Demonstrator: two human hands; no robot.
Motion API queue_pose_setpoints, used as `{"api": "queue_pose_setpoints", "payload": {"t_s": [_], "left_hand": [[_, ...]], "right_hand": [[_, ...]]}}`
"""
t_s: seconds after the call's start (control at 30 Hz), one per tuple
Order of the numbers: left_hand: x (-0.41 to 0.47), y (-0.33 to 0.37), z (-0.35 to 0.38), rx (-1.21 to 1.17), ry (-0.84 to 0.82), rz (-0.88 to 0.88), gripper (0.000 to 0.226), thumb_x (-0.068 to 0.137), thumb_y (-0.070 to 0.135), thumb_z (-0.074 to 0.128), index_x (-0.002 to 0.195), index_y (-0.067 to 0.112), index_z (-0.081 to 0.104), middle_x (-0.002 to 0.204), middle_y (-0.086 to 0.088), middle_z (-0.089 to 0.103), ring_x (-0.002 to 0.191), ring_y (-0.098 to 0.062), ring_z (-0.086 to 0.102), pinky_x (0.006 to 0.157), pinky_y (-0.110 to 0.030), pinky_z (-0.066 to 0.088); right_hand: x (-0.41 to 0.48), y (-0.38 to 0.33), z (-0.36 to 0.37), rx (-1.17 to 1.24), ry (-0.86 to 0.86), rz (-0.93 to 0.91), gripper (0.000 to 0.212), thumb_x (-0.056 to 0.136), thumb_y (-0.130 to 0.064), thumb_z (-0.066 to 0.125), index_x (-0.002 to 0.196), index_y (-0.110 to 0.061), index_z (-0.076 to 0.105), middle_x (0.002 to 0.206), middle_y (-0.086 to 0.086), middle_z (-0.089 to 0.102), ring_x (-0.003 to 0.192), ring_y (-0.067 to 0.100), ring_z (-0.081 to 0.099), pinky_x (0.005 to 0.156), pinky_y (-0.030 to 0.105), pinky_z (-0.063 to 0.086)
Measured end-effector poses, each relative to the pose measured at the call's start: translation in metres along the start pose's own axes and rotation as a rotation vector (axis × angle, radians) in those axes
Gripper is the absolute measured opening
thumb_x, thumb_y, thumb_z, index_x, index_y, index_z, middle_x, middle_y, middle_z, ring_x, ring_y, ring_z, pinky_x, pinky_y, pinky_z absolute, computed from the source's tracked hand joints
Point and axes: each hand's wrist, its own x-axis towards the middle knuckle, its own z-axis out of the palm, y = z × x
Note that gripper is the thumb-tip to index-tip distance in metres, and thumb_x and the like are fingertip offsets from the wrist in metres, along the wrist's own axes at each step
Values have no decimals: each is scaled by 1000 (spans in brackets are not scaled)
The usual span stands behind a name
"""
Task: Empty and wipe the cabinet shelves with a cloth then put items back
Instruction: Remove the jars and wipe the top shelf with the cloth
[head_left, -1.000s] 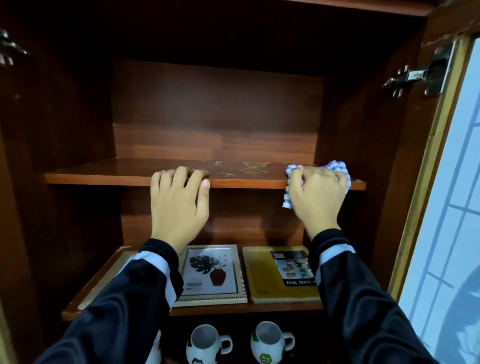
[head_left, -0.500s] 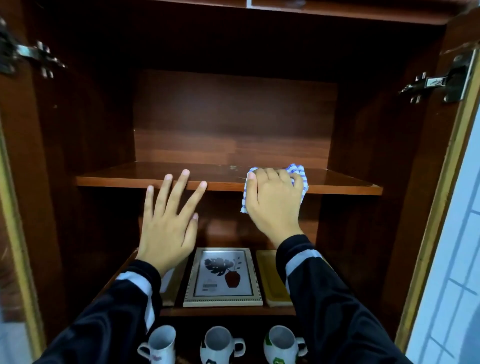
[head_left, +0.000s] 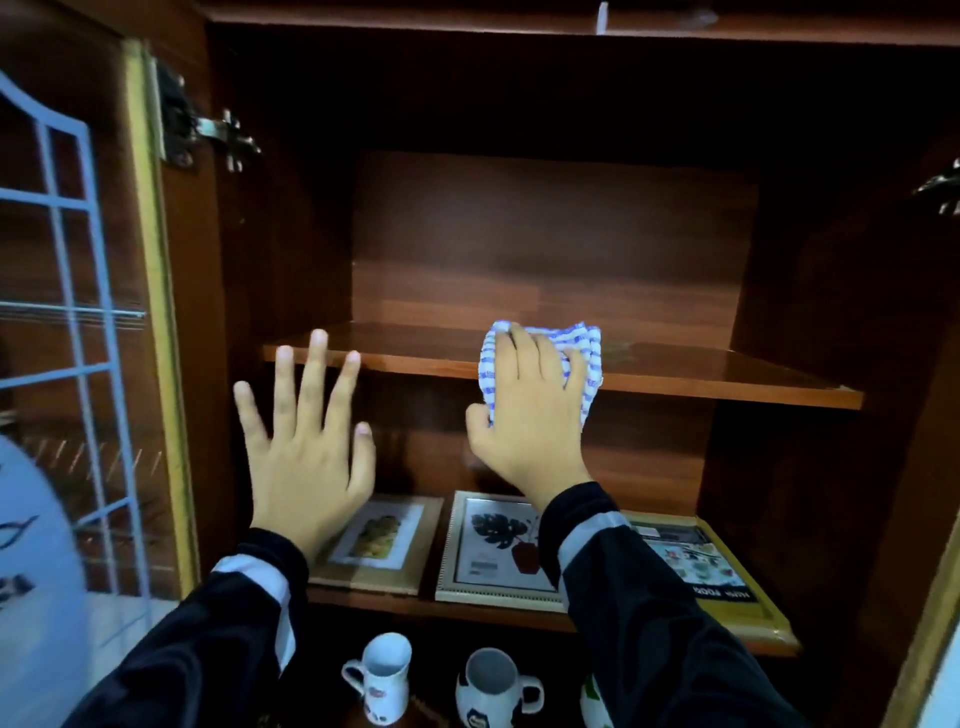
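cloth (head_left: 586, 345) slid left on shelf (head_left: 701, 374) | right hand (head_left: 530, 421) grips | left hand (head_left: 306, 457) spread

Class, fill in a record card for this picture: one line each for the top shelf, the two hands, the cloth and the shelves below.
Top shelf: glossy brown wood
Left hand: open, fingers spread, near the top shelf's front edge
Right hand: grips the cloth
Cloth: blue-and-white, bunched on the top shelf's front edge
Middle shelf: two picture frames and a yellow tray, lying flat
Below: white mugs, upright
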Motion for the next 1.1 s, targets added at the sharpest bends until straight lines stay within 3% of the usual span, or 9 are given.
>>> {"api": "queue_pose_setpoints", "payload": {"t_s": [0.07,0.17,0.37,0.53,0.77,1.1], "left_hand": [[1,-11,-6,47,24,-11,68,90,31,44,155,15,30,165,-11,10,153,-31,4,119,-55,-10],[2,-28,-16,116,33,-39,72,91,31,43,157,13,23,166,-12,5,153,-31,0,117,-55,-14],[2,-57,-25,217,20,-97,75,89,25,41,157,7,15,164,-18,-4,151,-36,-9,117,-55,-16],[-8,-71,-25,293,-6,-33,74,91,20,38,156,1,9,162,-26,-6,150,-44,-5,121,-50,-10],[-11,-76,-23,351,-17,19,74,89,16,36,155,-4,9,162,-27,-3,151,-39,-1,123,-46,-3],[-12,-78,-24,338,-42,36,76,88,18,39,155,-3,9,162,-27,-2,151,-38,-2,124,-45,-4]], "right_hand": [[-5,-13,3,-29,-15,10,78,73,-34,36,145,-5,41,153,13,36,140,32,34,114,54,10],[-10,-33,12,-60,-19,21,83,77,-33,38,154,-6,21,162,14,13,149,31,12,118,53,-3],[-1,-71,26,-103,-29,-62,88,80,-36,43,156,-7,8,163,14,1,150,32,-1,118,54,-6],[7,-110,38,-121,-20,-130,89,82,-39,44,156,-9,3,163,12,-2,149,33,-3,117,54,-9],[20,-160,49,-134,-27,-252,89,83,-41,42,155,-9,2,163,12,0,149,34,0,118,55,-2],[21,-154,55,-189,-13,-420,90,84,-39,45,156,-14,-2,164,8,-2,150,31,0,119,51,-6]]}}
